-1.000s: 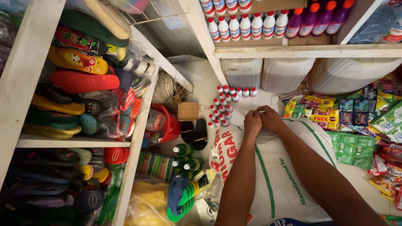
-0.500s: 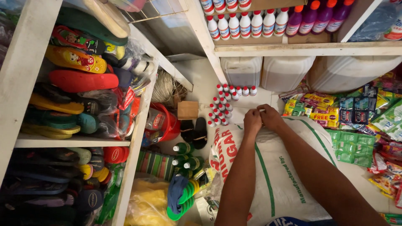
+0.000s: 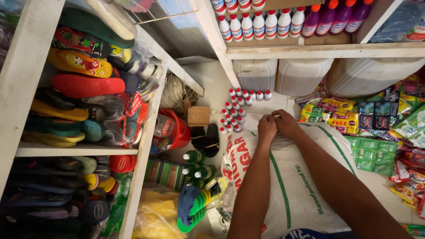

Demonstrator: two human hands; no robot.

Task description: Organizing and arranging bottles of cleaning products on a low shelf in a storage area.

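Left hand: left hand [image 3: 267, 128] clenched on the top edge of the large white woven plastic sack with a green stripe and red lettering [image 3: 292, 186]
Right hand: right hand [image 3: 287, 124] pinching the same edge, knuckles touching the left hand
Sack: stands below both hands, its mouth gathered between them
Beyond the hands: small white bottles with red caps [image 3: 237, 110] on the floor, three white plastic jerrycans [image 3: 301, 75] farther off
Right of the hands: colourful snack packets [image 3: 354, 113]
Left of the hands: red plastic bucket [image 3: 175, 130], white shelf of rubber flip-flops [image 3: 84, 84]
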